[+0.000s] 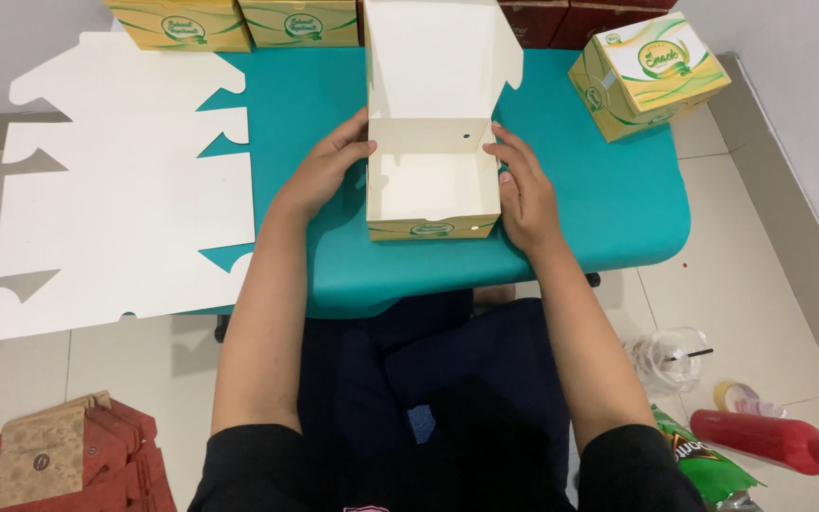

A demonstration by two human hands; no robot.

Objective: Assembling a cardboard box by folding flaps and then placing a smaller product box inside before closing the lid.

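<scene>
Person seen from above. Black short sleeves end above elbows, forearms bare. Dark navy trousers over lap, small lighter blue patch on fabric between thighs. Left hand (319,175) and right hand (526,190) bare: no gloves, rings, watch or bracelet. Short fingernails. Small pink mark at shirt hem.

An open cream box (431,180) with a yellow-green front stands mid-desk, lid up. A closed yellow, white and green box (646,76) sits far right. Two similar boxes (239,24) stand at the far edge, dark red ones (571,19) beside them. Flat white box blanks (116,199) lie left. Red-brown flat cartons (68,455) lie near left on the floor; a green snack bag (708,465) near right.
</scene>
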